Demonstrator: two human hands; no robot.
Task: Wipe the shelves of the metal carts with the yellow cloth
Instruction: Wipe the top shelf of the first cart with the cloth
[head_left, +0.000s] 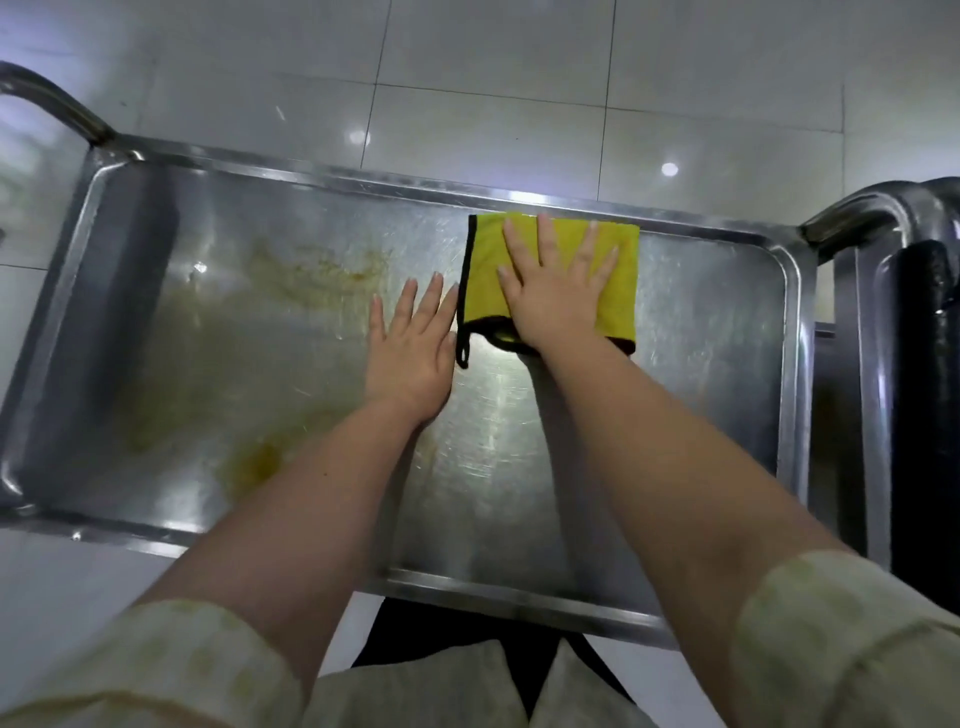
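right hand (558, 296) spread flat on yellow cloth (621, 280), left hand (413, 348) spread on cart shelf (701, 353)

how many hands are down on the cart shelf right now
2. The left hand lies flat on bare metal of the shelf, just left of the yellow cloth; the right hand presses flat on that cloth, near the far rim.
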